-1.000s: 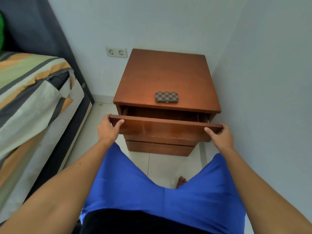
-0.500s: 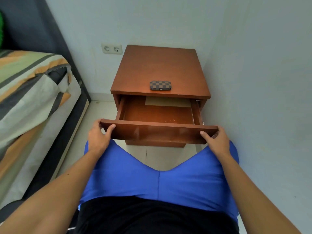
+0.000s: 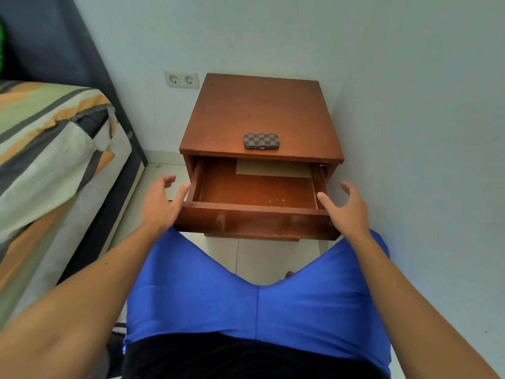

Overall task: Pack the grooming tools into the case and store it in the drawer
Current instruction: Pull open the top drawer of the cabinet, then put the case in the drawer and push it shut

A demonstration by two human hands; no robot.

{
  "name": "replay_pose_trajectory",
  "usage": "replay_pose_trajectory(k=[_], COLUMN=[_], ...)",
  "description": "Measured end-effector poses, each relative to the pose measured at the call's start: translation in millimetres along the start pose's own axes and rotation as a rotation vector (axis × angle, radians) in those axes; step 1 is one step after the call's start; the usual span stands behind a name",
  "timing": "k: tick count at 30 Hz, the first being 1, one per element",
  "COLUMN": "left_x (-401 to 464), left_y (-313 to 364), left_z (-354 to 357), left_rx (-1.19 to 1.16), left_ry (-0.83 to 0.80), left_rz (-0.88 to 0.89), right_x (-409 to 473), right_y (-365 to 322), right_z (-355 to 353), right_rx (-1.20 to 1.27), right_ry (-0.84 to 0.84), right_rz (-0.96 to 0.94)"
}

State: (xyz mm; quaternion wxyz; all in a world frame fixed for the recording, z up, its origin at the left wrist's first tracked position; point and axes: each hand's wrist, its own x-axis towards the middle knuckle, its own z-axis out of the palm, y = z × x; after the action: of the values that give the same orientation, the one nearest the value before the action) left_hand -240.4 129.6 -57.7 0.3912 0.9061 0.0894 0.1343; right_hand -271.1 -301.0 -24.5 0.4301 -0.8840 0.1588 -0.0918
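Note:
A closed checkered brown case (image 3: 261, 140) lies on top of the wooden nightstand (image 3: 259, 110), near its front edge. Below it the top drawer (image 3: 254, 220) stands pulled out, with a flat beige sheet (image 3: 273, 168) at its back. My left hand (image 3: 161, 203) hovers at the drawer's left front corner, fingers spread, holding nothing. Just off the right front corner my right hand (image 3: 347, 206) is also open and empty. No grooming tools are visible outside the case.
A bed with a striped cover (image 3: 49, 149) stands close on the left. A white wall (image 3: 423, 132) runs tight along the nightstand's right side. A double socket (image 3: 181, 79) sits on the back wall. My blue shorts (image 3: 246, 296) fill the foreground.
Both hands pulled the drawer out, then let go of its front; they now hover open beside its corners.

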Motion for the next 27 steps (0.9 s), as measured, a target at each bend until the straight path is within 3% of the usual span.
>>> replay_pose_trajectory(k=[9,14,22,27], left_x=[106.3,154.0,210.4,215.3], left_y=[77.5,100.6,96.2,93.2], left_z=[38.3,71.8,114.8,121.6], left_rx=[0.174,0.287,0.484,0.594], left_ry=[-0.13,-0.222,-0.359,-0.399], left_rz=[0.26,0.311,0.343,0.357], right_x=[85.0,133.0,195.5,205.1], right_y=[-87.3,-119.2,-134.4,-144.2], right_z=[56.7,89.6,124.1,121.3], right_rx=[-0.067,-0.173,-0.492,-0.593], right_ry=[-0.149,-0.247,-0.57,-0.599], right_rz=[-0.179,-0.274,-0.468,-0.548])
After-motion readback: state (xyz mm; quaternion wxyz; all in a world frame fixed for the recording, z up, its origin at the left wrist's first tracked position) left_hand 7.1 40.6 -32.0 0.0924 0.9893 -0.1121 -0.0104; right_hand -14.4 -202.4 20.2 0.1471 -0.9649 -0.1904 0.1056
